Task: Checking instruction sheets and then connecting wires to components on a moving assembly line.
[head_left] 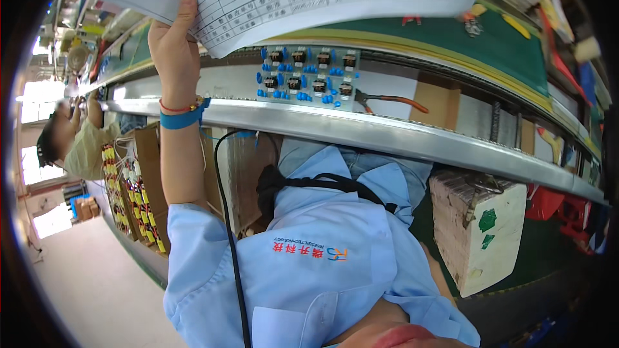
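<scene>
My left hand (175, 42) is raised at the upper left, pinching the corner of a printed white paper sheet (290, 6) between thumb and fingers. The sheet spans the top of the view and curves toward the right, its far part cut off by the frame. A blue wrist strap (182, 118) circles my left wrist. Just below the sheet, a circuit board panel (308, 76) with blue discs and dark transformers lies on the bench's rail track. Orange-handled pliers (394, 100) rest to the right of the panel. My right hand is not in view.
A metal rail (387, 135) runs along the bench's near edge. A green work surface (387, 38) lies behind it. At the lower right stands a worn white foam block (480, 229). A black cable (225, 219) hangs beside my left arm. Another person (80, 135) sits at the far left.
</scene>
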`<state>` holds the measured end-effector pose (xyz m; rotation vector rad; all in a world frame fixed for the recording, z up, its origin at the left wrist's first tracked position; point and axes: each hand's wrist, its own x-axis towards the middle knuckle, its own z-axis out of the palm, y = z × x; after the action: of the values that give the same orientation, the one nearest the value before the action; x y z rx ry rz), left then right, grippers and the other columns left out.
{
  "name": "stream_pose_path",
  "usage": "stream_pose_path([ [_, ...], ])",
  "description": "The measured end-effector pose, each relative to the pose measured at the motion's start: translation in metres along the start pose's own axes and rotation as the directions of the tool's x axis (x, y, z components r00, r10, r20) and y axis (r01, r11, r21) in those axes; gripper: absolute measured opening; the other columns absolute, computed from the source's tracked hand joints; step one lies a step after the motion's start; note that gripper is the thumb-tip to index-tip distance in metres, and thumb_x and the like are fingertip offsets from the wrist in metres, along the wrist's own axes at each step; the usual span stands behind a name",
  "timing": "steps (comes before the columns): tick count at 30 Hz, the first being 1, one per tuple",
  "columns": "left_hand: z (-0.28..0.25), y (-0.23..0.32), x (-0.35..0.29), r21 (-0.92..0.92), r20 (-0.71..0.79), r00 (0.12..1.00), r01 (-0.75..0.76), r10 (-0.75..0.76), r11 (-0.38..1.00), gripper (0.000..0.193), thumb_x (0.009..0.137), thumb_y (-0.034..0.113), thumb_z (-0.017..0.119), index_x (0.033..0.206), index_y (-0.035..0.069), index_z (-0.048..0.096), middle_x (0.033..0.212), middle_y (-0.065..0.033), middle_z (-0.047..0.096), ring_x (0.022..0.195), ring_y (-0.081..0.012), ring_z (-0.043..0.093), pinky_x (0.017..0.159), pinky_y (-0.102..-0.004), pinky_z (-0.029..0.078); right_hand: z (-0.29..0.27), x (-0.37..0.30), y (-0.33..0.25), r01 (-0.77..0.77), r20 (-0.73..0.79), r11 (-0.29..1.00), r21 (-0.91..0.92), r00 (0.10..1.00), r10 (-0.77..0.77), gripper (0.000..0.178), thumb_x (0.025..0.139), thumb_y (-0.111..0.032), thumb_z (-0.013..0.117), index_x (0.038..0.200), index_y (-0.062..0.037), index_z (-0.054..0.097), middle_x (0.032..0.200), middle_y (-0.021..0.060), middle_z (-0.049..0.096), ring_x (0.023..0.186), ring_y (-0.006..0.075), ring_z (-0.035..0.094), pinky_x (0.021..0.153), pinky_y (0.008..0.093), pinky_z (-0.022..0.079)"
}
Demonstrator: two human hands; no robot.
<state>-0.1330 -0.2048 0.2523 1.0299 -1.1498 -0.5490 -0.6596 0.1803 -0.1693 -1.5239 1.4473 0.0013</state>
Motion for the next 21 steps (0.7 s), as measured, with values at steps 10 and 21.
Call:
stream_pose_path([
  [10, -0.073, 0.038, 0.064, 0.126, 0.104, 0.993, -0.073, 0.060, 0.989, 0.028, 0.085, 0.015, 0.061, 0.105, -0.004, 0.056, 0.098, -0.0067, 0.062, 0.086, -0.0103, 0.057, 0.077, -0.0229, 0.044, -0.279, 0.008, -0.360, 0.418, -0.012, 0.908, 0.019, 0.908, -0.418, 0.026, 0.077, -0.006, 0.058, 0.103, -0.0016, 0.060, 0.087, 0.0133, 0.065, 0.077, 0.0232, 0.064, 0.069, 0.0291, 0.049],
  [21, -0.032, -0.076, 0.055, -0.052, 0.177, 0.964, 0.208, -0.196, 0.977, 0.026, 0.085, 0.011, 0.058, 0.103, -0.007, 0.057, 0.090, -0.0073, 0.064, 0.077, -0.0119, 0.059, 0.069, -0.0238, 0.048, -0.342, 0.158, -0.484, 0.688, -0.617, 0.680, 0.254, 0.657, -0.434, 0.050, 0.089, -0.029, 0.051, 0.129, -0.0011, 0.039, 0.115, 0.0108, 0.055, 0.094, 0.0127, 0.054, 0.072, 0.0230, 0.044],
])
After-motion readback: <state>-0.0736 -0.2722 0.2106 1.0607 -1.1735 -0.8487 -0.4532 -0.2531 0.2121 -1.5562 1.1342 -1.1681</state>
